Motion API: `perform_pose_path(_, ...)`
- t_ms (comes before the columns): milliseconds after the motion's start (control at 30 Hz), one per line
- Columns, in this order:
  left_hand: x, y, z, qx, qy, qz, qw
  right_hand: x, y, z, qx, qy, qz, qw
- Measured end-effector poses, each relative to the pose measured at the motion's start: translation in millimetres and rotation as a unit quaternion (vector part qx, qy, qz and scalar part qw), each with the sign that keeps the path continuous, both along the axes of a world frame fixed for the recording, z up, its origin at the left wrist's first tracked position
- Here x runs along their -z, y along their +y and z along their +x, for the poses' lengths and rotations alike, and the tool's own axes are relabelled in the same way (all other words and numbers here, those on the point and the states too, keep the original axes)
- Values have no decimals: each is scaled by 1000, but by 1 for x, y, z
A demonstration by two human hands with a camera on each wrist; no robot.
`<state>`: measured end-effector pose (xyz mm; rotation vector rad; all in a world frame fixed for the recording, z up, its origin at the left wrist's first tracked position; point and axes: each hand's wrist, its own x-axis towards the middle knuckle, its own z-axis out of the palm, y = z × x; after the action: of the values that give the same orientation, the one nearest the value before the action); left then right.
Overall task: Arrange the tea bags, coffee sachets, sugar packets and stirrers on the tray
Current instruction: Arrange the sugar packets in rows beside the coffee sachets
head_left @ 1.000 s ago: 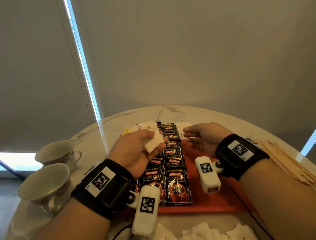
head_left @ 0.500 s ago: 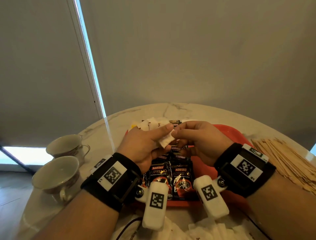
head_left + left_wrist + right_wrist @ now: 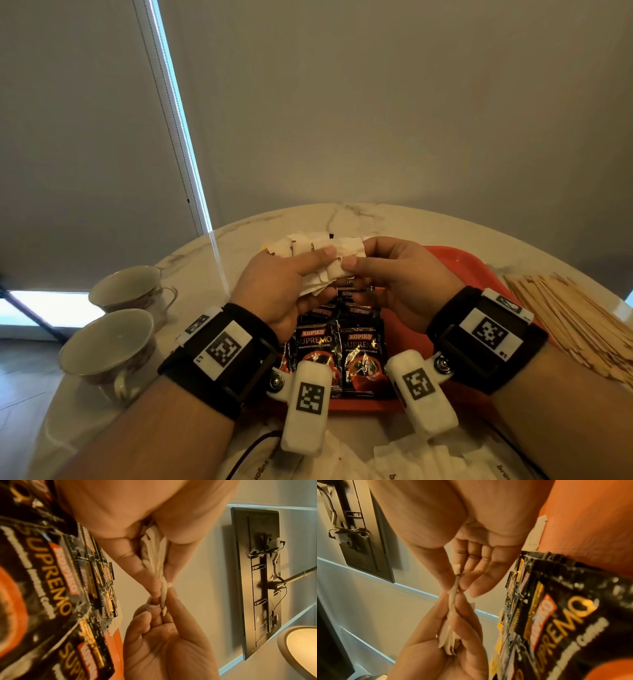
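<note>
My left hand (image 3: 325, 270) grips a small bundle of white sugar packets (image 3: 317, 286) above the red tray (image 3: 455, 260). My right hand (image 3: 356, 257) meets it and pinches the end of one packet (image 3: 346, 248) between thumb and fingers. The left wrist view shows the fanned packets (image 3: 154, 555) squeezed between my left fingers and the right hand (image 3: 163, 609) gripping their tip. Two overlapping rows of black Kopiko coffee sachets (image 3: 342, 346) lie on the tray under both hands. More white packets (image 3: 301, 245) lie at the tray's far left end. A pile of wooden stirrers (image 3: 565, 315) lies right of the tray.
Two empty teacups (image 3: 106, 342) (image 3: 126, 287) stand at the table's left edge. Loose white packets (image 3: 428, 462) and a black cable (image 3: 253, 452) lie at the near edge. The tray's right half (image 3: 404, 318) shows bare red. The round marble table (image 3: 376, 216) ends close behind the tray.
My right hand has moved left from the tray's far end to the bundle in my left hand and has pinched a packet. Both hands now meet above the sachets.
</note>
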<state>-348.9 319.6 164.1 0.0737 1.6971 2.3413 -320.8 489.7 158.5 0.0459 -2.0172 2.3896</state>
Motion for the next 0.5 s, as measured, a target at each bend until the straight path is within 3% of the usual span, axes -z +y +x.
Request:
perform_pose_path(100, -3, 1, 1, 3, -9, 26, 1000, 0, -1, 0, 15, -2, -6, 1000)
perform_pose_path(333, 1, 0, -1, 12, 10, -9, 1000, 1, 1, -2, 58, -21, -17, 998)
perform_pose_path(500, -1, -1, -3, 1, -9, 3, 1000, -1, 0, -1, 31, 4, 29, 999)
